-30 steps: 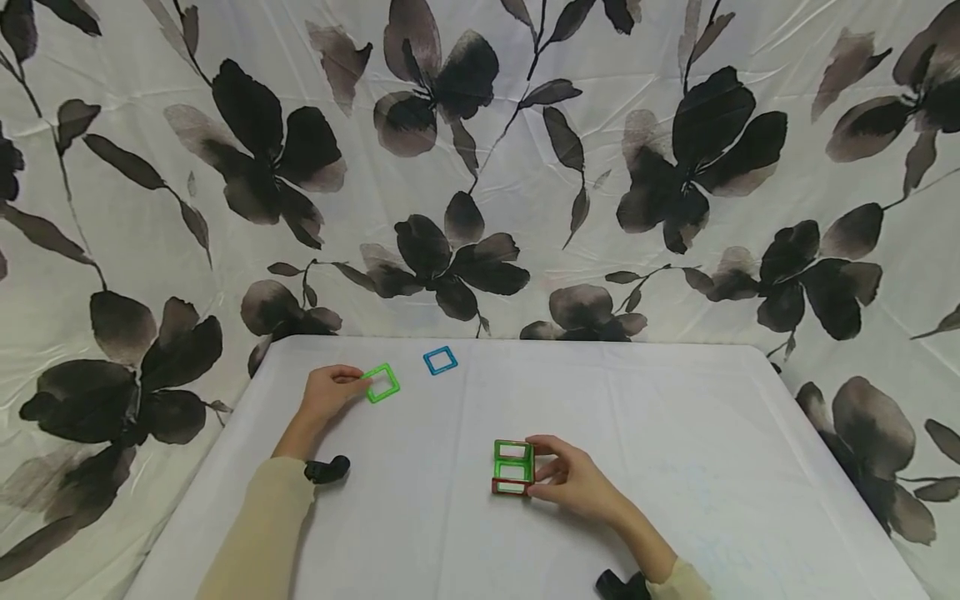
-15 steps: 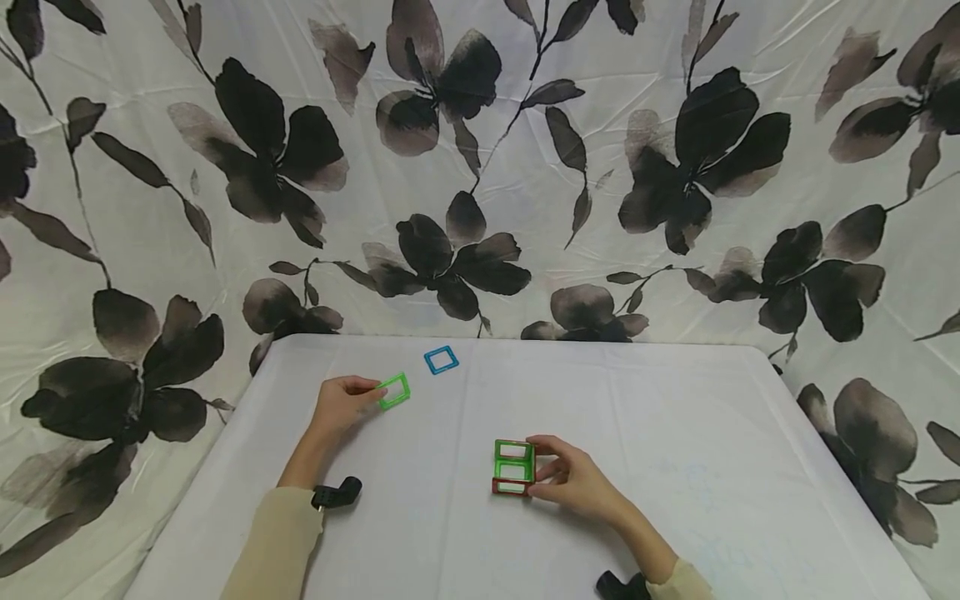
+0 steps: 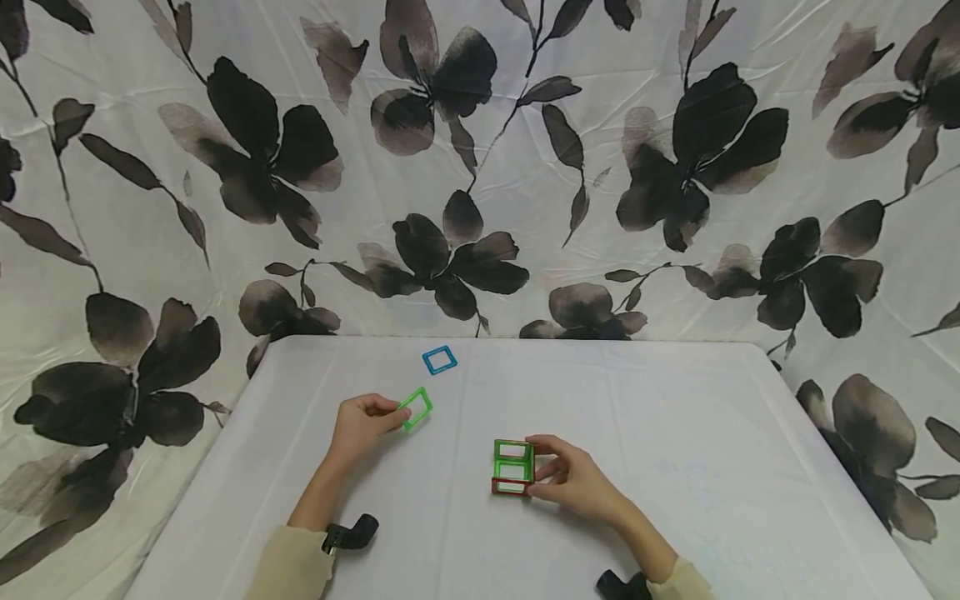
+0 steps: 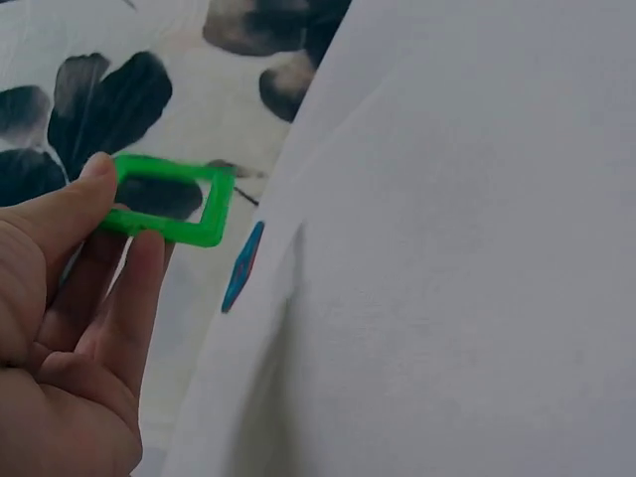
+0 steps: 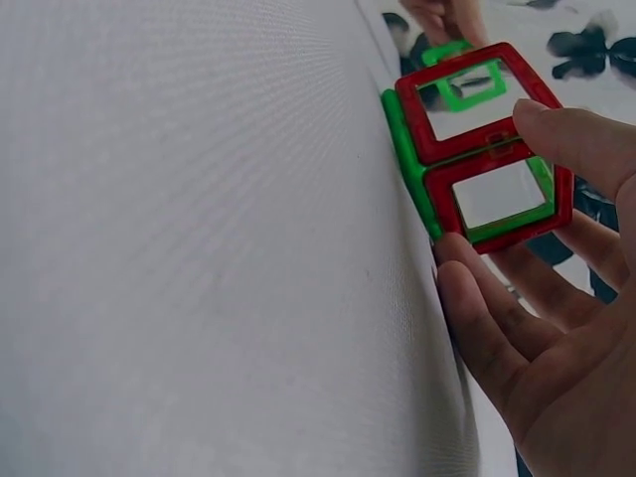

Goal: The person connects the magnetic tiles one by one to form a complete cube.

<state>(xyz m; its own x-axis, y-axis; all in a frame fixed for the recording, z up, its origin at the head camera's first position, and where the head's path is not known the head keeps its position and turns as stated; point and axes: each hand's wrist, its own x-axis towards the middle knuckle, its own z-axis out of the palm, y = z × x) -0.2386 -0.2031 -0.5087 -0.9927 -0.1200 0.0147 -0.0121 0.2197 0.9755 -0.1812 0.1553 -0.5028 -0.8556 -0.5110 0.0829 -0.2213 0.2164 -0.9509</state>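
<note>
My left hand (image 3: 363, 431) pinches a bright green square magnetic tile (image 3: 428, 398) by one edge, raised over the table with the tile tilted. Thumb and fingertips sit on its frame (image 4: 211, 211) in the left wrist view. My right hand (image 3: 583, 481) grips the right side of a small structure of red and green magnetic tiles (image 3: 513, 481) standing on the table. Two red tiles (image 5: 447, 149) meet along an edge in the right wrist view, with a green tile (image 5: 409, 164) beside them at the cloth. The thumb lies on the red frame.
A blue square tile (image 3: 427, 365) lies flat near the table's far edge, beyond the left hand. White cloth covers the table (image 3: 675, 433). Behind it hangs a floral curtain (image 3: 562, 192). Black wrist devices (image 3: 352, 533) are worn on both arms.
My left hand has carried the green tile rightward and nearer, toward the structure, and the tile has turned. My right hand and the structure stay in place.
</note>
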